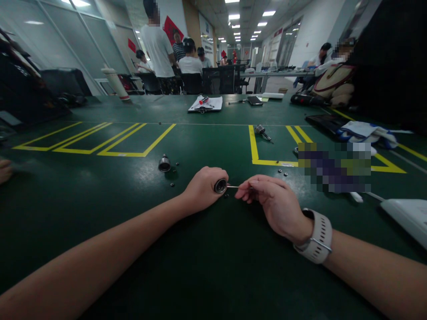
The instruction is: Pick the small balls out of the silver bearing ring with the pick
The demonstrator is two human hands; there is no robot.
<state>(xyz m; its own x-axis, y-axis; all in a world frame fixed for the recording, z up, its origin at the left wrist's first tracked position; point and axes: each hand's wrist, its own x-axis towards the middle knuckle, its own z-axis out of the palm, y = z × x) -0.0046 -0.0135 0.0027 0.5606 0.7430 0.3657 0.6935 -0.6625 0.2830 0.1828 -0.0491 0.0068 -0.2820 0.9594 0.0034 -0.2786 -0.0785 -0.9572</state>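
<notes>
My left hand [204, 189] is closed around a hollow round metal part [220, 186], its dark open end turned toward me. A thin metal rod [232, 187] is pinched between the fingertips of my right hand [271, 200]. The rod's far end meets the side of the metal part at its rim; whether it enters a hole there cannot be made out. Just below the part lies a small dark piece [227, 195]. Left of my left hand a similar metal housing [164, 163] stands on the green table, with small nuts [172, 184] near it.
Beyond my hands lie a metal piece with a shaft [263, 132] and small nuts [283, 173]. Yellow tape [255, 149] marks the green tabletop [213, 266]. Farther back are a clipboard [205, 104], a phone [255, 101] and a bottle [116, 83]. Another person's hand [5, 171] shows at left.
</notes>
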